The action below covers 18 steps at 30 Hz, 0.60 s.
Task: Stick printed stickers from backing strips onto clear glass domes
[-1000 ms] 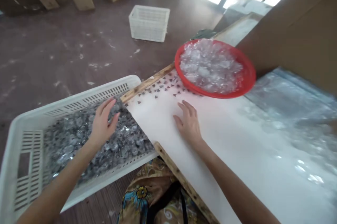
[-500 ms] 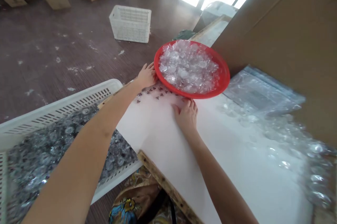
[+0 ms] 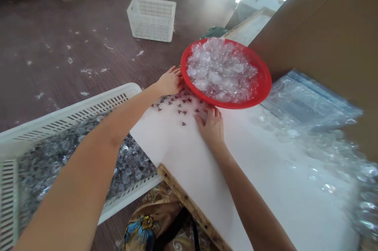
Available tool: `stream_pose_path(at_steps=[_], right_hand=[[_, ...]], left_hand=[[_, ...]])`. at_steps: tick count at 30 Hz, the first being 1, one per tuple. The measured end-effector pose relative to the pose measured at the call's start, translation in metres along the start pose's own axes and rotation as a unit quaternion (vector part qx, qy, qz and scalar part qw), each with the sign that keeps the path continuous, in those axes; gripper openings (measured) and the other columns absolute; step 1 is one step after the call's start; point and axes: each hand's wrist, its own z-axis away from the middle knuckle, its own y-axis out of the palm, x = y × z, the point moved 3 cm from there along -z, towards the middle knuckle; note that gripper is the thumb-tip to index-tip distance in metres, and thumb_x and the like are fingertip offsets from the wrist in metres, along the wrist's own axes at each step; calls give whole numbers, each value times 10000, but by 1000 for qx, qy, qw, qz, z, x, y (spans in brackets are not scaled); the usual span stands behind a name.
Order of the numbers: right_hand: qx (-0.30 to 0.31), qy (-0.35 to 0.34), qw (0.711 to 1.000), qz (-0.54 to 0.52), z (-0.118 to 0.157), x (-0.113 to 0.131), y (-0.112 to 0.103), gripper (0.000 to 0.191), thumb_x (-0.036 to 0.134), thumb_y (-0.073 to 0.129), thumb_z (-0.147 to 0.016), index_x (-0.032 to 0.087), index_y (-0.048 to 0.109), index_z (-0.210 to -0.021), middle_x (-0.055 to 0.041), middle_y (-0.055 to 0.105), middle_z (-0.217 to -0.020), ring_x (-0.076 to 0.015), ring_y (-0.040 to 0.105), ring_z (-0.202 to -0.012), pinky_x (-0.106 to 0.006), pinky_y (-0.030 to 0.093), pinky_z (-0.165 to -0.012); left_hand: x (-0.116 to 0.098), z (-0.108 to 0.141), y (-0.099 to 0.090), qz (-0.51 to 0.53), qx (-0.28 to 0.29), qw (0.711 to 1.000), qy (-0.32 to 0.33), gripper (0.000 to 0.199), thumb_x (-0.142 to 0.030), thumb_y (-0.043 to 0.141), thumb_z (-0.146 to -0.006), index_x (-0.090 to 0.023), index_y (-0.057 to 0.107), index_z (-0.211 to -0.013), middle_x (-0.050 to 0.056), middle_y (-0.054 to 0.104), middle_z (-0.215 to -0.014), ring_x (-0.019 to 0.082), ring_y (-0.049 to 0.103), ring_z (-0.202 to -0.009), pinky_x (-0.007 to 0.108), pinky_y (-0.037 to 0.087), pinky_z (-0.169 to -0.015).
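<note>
My left hand (image 3: 170, 82) lies against the left side of a red basin (image 3: 264, 78). Its fingers are stretched out along the rim, and part of them is hidden. Below the basin's near edge, my right hand (image 3: 212, 127) rests on the white tabletop (image 3: 189, 156). Its thumb is spread, and its fingertips reach the rim. The basin holds a heap of clear plastic pieces (image 3: 220, 70). Between my two hands, small dark pieces (image 3: 184, 101) lie scattered on the white surface, some close beside the basin.
A white slatted crate (image 3: 67, 121) full of clear and dark pieces stands at my left. Another white crate (image 3: 151, 19) sits on the floor. Plastic bags (image 3: 313, 97) and loose clear domes (image 3: 325, 152) cover the table's right side, against a large cardboard panel (image 3: 330, 38).
The view has shifted slightly. My right hand has slid a little left relative to the basin, and a dark piece now shows near its thumb. My left hand stays by the rim.
</note>
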Motion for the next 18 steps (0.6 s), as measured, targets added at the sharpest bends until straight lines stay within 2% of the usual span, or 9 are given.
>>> stream_pose_path(at_steps=[3,5,9,12,15,18], right_hand=[[15,-12,1000,3,-1,3,4,401,382,554,-894,107,516,-1184,-196,615,-1185,-330,532,-1158,-528,413,-1018],[22,-9,1000,2,-2,3,5,443,383,550,-896,100,492,-1232,-202,604,-1241,-327,511,-1218,-531,392,-1050],[28,8,999,13,-2,3,5,518,423,543,-894,97,455,-1287,-220,559,-1326,-335,458,-1304,-550,359,-1081],[30,10,999,20,-2,2,6,536,456,538,-893,94,458,-1280,-219,556,-1330,-339,456,-1309,-546,348,-1090],[33,8,999,17,-7,3,10,547,490,554,-881,100,469,-1255,-213,572,-1302,-329,458,-1302,-530,334,-1100],[32,5,999,5,-15,5,16,571,534,571,-864,117,469,-1240,-207,593,-1256,-324,488,-1263,-542,333,-1092]], left_hand=[[-1,-9,8,5,17,1000,-25,377,-332,437,-896,-116,685,-1081,175,635,-1237,322,471,-1302,537,211,-1141],[-1,-16,12,10,21,999,-28,344,-331,438,-900,-148,699,-1029,150,662,-1185,324,448,-1323,574,179,-1144],[-6,-22,16,9,29,999,17,350,-339,393,-930,-192,709,-967,93,704,-1083,271,514,-1263,557,135,-1163],[-11,-22,16,2,40,999,33,380,-363,379,-945,-178,708,-992,87,698,-1112,240,570,-1191,515,141,-1174],[-17,-17,12,9,62,997,37,388,-384,400,-951,-162,708,-1030,103,672,-1189,255,570,-1194,518,165,-1164],[-27,-6,6,26,87,995,50,393,-380,423,-956,-165,666,-1178,129,609,-1306,272,554,-1215,521,230,-1133]])
